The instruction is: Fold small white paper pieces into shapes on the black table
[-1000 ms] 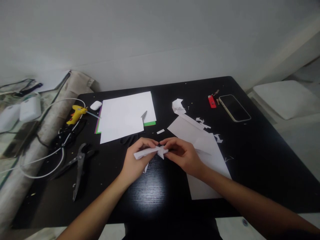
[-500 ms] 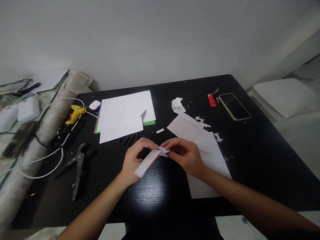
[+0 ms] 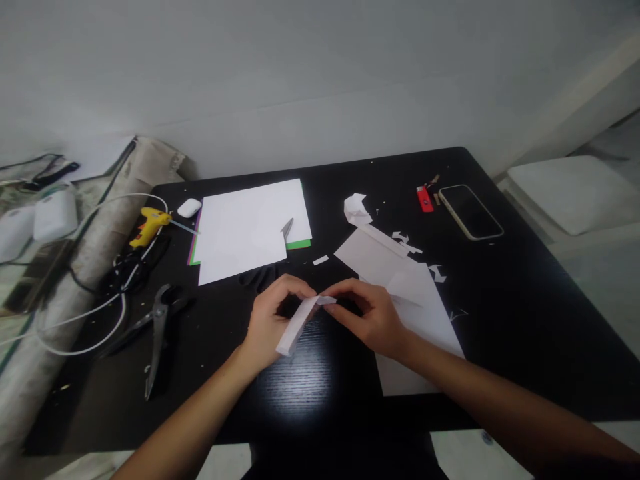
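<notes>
A narrow folded strip of white paper [image 3: 298, 327] hangs between my two hands above the black table. My left hand [image 3: 267, 320] pinches it near its upper bend, and the long part slants down toward me across the palm. At the short far end, my right hand [image 3: 373, 313] grips the folded tip between thumb and fingers. Under the right wrist lie white paper sheets [image 3: 420, 360], partly covered by the forearm. Scissors [image 3: 260, 277] sit just beyond my left hand, their blade poking out over a white sheet [image 3: 240, 227].
Left on the table [image 3: 225, 400] are a yellow glue gun [image 3: 149, 227], a pair of pliers-like shears [image 3: 159, 333] and a white earbud case [image 3: 189, 208]. Crumpled paper [image 3: 357, 209] and scraps lie behind the hands. A red lighter [image 3: 425, 199] and a phone [image 3: 471, 212] rest at the back right.
The strip has turned in my fingers: its long part now looks narrower and its lower end sits slightly further right. Both hands stay almost in place, still pinching it.
</notes>
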A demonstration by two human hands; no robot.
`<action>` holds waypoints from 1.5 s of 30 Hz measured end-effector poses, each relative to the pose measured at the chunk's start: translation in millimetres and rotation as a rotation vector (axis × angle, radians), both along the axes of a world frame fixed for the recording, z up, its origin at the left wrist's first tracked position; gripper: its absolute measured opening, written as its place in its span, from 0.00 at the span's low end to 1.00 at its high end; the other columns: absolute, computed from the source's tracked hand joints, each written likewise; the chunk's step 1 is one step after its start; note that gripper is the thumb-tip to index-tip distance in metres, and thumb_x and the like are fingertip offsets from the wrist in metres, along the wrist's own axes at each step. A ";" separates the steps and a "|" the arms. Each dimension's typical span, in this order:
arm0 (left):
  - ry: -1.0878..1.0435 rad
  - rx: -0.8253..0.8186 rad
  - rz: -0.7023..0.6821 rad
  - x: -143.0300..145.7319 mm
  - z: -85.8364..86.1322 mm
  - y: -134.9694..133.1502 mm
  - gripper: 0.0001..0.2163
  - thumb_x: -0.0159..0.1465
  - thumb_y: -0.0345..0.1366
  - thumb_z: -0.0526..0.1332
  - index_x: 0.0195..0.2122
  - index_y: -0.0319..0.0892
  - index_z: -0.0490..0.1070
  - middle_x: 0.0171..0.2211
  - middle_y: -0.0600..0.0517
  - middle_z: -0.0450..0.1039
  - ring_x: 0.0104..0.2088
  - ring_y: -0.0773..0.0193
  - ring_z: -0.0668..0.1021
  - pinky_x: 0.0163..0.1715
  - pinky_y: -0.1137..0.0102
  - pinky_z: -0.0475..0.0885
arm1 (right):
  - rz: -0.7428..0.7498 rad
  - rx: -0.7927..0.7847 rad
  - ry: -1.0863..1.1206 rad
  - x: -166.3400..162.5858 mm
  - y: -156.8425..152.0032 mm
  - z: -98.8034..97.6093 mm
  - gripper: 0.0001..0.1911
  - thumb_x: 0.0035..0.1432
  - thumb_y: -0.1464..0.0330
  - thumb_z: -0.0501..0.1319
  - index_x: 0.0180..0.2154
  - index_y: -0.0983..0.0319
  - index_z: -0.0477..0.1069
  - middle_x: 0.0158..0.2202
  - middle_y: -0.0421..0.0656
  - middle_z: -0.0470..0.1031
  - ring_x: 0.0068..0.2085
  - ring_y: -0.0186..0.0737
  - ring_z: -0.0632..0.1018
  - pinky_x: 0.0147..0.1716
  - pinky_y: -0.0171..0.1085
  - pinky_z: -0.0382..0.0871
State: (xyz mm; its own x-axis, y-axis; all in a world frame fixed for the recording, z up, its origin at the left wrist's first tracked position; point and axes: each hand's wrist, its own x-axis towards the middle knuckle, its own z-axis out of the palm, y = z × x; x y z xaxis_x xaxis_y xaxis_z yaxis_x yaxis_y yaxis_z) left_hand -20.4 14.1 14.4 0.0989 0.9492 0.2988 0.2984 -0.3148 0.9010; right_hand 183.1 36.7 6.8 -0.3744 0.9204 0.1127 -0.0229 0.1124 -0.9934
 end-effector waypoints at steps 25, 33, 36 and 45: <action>-0.214 -0.399 -0.075 6.9 4.6 0.9 0.08 0.67 0.39 0.68 0.41 0.40 0.75 0.27 0.52 0.78 0.27 0.65 0.80 0.30 0.71 0.78 | 0.016 -0.430 0.196 -4.4 8.1 -1.9 0.15 0.53 0.58 0.76 0.36 0.59 0.76 0.32 0.39 0.81 0.32 0.40 0.83 0.38 0.43 0.83; -0.210 -0.381 -0.072 7.4 9.3 2.6 0.04 0.67 0.35 0.66 0.40 0.40 0.77 0.26 0.53 0.78 0.26 0.66 0.80 0.29 0.72 0.78 | 0.024 -0.430 0.224 -4.1 10.2 2.1 0.11 0.51 0.63 0.76 0.33 0.59 0.79 0.31 0.38 0.80 0.32 0.37 0.81 0.37 0.40 0.81; -0.218 -0.372 -0.078 6.8 9.7 3.3 0.04 0.68 0.33 0.64 0.40 0.41 0.79 0.29 0.52 0.80 0.27 0.65 0.81 0.30 0.71 0.79 | 0.002 -0.400 0.184 -3.5 10.8 3.8 0.07 0.53 0.65 0.74 0.33 0.58 0.80 0.32 0.39 0.81 0.33 0.37 0.80 0.38 0.38 0.79; -0.245 -0.427 -0.085 1.6 8.4 5.8 0.06 0.68 0.33 0.63 0.40 0.42 0.81 0.31 0.52 0.80 0.29 0.65 0.82 0.31 0.72 0.77 | 0.047 -0.502 0.263 0.6 12.7 -0.3 0.05 0.55 0.68 0.70 0.36 0.57 0.84 0.37 0.41 0.85 0.40 0.41 0.84 0.46 0.42 0.80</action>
State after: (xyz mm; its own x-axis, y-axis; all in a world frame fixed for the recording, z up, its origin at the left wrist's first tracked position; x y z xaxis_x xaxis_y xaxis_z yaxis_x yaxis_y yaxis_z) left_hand -18.8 19.9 22.8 0.1566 0.9835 -0.0909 0.0514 0.0837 0.9952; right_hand 183.7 49.4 6.5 -0.4343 0.8685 -0.2391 -0.2703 -0.3788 -0.8851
